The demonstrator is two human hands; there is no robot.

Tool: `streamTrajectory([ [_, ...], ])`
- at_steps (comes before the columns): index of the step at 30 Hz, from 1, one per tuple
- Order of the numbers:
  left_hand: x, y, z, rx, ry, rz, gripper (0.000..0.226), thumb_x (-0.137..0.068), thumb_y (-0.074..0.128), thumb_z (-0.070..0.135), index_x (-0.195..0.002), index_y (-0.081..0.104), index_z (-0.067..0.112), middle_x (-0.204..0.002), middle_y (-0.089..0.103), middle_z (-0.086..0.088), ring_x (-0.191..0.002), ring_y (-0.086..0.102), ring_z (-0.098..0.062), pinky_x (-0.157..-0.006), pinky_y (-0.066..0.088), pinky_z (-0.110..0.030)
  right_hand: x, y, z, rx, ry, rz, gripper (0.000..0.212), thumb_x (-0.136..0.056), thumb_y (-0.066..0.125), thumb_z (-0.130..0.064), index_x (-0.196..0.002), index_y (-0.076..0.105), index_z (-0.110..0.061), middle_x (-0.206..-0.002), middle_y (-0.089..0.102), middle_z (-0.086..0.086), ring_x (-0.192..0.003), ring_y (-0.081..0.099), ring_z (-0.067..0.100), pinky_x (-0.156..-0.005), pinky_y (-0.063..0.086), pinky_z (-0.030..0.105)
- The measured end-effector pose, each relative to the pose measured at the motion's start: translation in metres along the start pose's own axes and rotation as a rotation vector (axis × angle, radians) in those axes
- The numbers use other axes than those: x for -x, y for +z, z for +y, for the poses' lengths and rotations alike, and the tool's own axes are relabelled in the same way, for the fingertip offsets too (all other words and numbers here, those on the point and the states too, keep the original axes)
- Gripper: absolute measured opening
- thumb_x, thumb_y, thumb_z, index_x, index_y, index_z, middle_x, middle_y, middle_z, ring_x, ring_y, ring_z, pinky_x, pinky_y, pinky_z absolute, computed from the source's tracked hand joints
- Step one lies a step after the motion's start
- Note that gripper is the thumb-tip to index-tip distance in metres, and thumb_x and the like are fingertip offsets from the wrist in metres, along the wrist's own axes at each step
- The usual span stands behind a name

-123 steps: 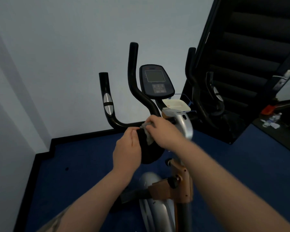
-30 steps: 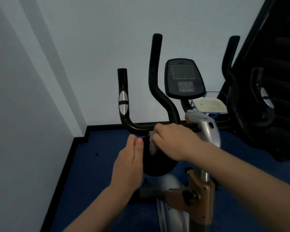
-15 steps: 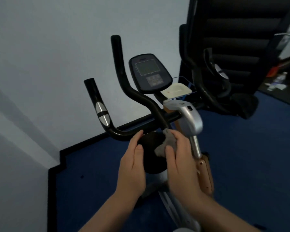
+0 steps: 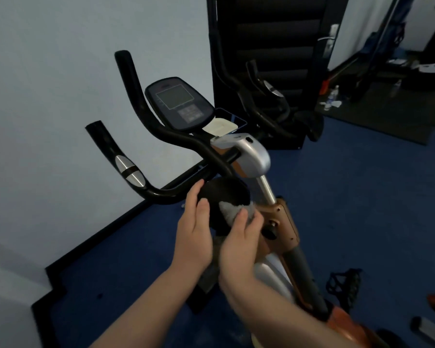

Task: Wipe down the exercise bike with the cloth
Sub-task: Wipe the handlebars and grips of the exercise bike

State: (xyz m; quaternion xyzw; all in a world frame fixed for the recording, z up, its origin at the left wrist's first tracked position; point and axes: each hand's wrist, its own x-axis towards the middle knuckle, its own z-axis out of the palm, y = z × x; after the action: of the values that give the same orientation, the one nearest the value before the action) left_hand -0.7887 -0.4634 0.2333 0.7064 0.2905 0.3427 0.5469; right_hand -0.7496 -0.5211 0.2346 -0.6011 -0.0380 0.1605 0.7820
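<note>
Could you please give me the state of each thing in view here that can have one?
Cloth: bunched, pressed on the black round part.
Right hand: grips the cloth.
Left hand: fingers straight, resting on the round part.
Console: screen blank.
Door: stands open.
Pedal: free, nothing on it.

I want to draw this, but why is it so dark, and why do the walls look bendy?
Head view: the light is dim, so the black round bike part hides its detail; the wide lens bends the black skirting board and stretches both arms; the left hand, right hand and grey crumpled cloth look slightly soft; the grey console screen shows no glare.
</note>
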Motion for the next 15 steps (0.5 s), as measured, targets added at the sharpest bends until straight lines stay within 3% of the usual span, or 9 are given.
streamTrajectory([
  [2, -0.001, -0.002, -0.001, 0.005, -0.004, -0.018, 0.04, -0.105, 0.033, 0.029, -0.144, 0.039, 0.035, -0.125, 0.051, 0.028, -0.112, 0.048, 0.019, -0.084, 0.037, 0.001, -0.019, -0.002, -0.01, 0.039, 0.042, -0.031, 0.017, -0.104, 0.034, -0.033, -0.098, 0.05, -0.033, -0.097, 0.059, -0.013, -0.084, 0.059, -0.009, -0.067, 0.044, 0.009],
  [4, -0.001, -0.003, -0.001, 0.01, -0.008, -0.028, 0.041, -0.105, 0.033, 0.031, -0.145, 0.038, 0.034, -0.131, 0.052, 0.021, -0.114, 0.049, 0.013, -0.088, 0.039, -0.002, -0.036, -0.006, -0.018, 0.132, -0.037, -0.069, 0.022, -0.104, 0.034, -0.036, -0.094, 0.053, -0.031, -0.09, 0.06, -0.012, -0.078, 0.058, -0.009, -0.064, 0.043, 0.009],
  [6, 0.0, -0.003, -0.002, 0.011, -0.003, -0.028, 0.041, -0.105, 0.032, 0.033, -0.145, 0.037, 0.034, -0.133, 0.054, 0.015, -0.118, 0.05, 0.008, -0.093, 0.041, -0.006, -0.04, -0.01, -0.02, 0.218, -0.188, -0.115, 0.02, -0.103, 0.036, -0.034, -0.095, 0.053, -0.03, -0.083, 0.061, -0.017, -0.076, 0.056, -0.013, -0.065, 0.042, 0.007],
  [8, 0.0, -0.002, -0.002, 0.015, 0.002, -0.021, 0.04, -0.104, 0.031, 0.036, -0.144, 0.038, 0.036, -0.133, 0.054, 0.016, -0.118, 0.05, 0.007, -0.093, 0.041, -0.006, -0.036, -0.015, -0.01, 0.262, -0.283, -0.179, 0.015, -0.103, 0.038, -0.031, -0.099, 0.051, -0.037, -0.089, 0.061, -0.024, -0.084, 0.057, -0.013, -0.069, 0.043, 0.005],
  [11, 0.0, -0.001, -0.004, 0.022, -0.005, -0.011, 0.043, -0.103, 0.031, 0.039, -0.145, 0.036, 0.037, -0.136, 0.052, 0.017, -0.122, 0.048, 0.007, -0.097, 0.04, -0.009, -0.032, -0.025, -0.003, 0.261, -0.265, -0.292, 0.017, -0.103, 0.037, -0.027, -0.109, 0.047, -0.039, -0.102, 0.061, -0.016, -0.094, 0.059, -0.007, -0.075, 0.046, 0.008],
  [13, 0.001, 0.0, -0.005, 0.037, -0.007, 0.0, 0.043, -0.102, 0.032, 0.039, -0.145, 0.036, 0.037, -0.135, 0.053, 0.018, -0.122, 0.049, 0.006, -0.098, 0.041, -0.01, -0.045, -0.028, -0.014, 0.339, -0.28, -0.362, 0.016, -0.103, 0.036, -0.028, -0.11, 0.049, -0.033, -0.097, 0.061, -0.014, -0.09, 0.059, -0.008, -0.072, 0.045, 0.009],
  [15, 0.001, 0.003, -0.006, 0.057, -0.001, 0.033, 0.043, -0.101, 0.034, 0.04, -0.144, 0.038, 0.038, -0.129, 0.056, 0.023, -0.118, 0.052, 0.007, -0.093, 0.042, -0.008, -0.066, -0.025, -0.033, 0.561, -0.42, -0.446, 0.018, -0.102, 0.036, -0.033, -0.109, 0.052, -0.028, -0.09, 0.058, -0.016, -0.083, 0.057, -0.008, -0.065, 0.043, 0.012],
])
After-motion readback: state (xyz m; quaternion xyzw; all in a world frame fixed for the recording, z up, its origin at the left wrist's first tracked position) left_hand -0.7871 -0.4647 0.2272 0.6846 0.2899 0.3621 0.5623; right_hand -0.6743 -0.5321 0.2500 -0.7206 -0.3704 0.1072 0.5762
